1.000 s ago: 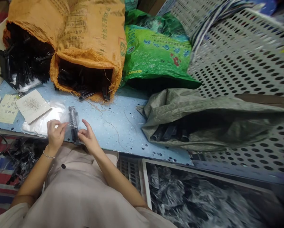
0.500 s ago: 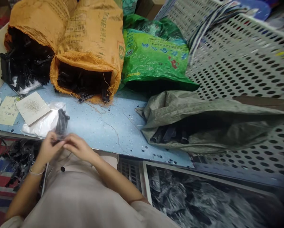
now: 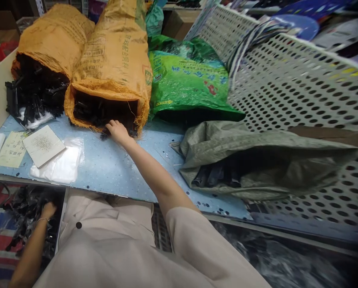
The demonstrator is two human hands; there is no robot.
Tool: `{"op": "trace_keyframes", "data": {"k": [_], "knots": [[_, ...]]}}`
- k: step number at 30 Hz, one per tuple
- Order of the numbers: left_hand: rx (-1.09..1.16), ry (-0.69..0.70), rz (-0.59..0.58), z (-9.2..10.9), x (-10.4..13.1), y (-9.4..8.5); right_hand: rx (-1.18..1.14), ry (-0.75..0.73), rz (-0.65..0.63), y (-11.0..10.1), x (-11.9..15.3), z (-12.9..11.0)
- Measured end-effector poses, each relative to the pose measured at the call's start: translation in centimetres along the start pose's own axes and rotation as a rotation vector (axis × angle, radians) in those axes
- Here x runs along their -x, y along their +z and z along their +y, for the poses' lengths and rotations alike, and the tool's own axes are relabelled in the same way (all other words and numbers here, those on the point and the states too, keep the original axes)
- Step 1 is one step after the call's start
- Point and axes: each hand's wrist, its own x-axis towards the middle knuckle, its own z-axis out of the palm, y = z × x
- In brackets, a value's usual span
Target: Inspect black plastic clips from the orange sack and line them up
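Observation:
My right hand (image 3: 118, 131) is at the mouth of the middle orange woven sack (image 3: 107, 90), its fingers curled over a black plastic part (image 3: 105, 134) on the sack's lower lip. More black parts lie in the dark inside. Low on the left, below the table edge, my left hand (image 3: 48, 210) reaches in among black parts in clear plastic bags (image 3: 24, 212); its fingers are mostly hidden there. A stack of clear plastic bags (image 3: 68, 162) lies on the blue tabletop (image 3: 107, 172), partly under a speckled square tile (image 3: 44, 146).
Another orange sack (image 3: 53, 36) spills black parts on the left. A green sack (image 3: 191, 84) and an open grey-green sack (image 3: 271, 176) lie to the right, before a perforated white crate (image 3: 301, 88). A handwritten yellow note (image 3: 11, 150) is at the left.
My hands were together at the table edge around a bagged black part. The left has dropped into the pile below; the right has reached forward to the orange sack. The view has shifted slightly.

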Motion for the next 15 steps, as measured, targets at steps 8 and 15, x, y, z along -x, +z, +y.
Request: {"op": "trace_keyframes", "data": {"k": [8, 15], "knots": [[0.256, 0.148, -0.334, 4.6, 1.5, -2.5, 0.0, -0.034, 0.08, -4.7, 9.4, -3.8], [0.711, 0.699, -0.185, 19.8, 2.3, -1.2, -0.42, 0.092, -0.258, -1.0, 18.2, -7.8]]}}
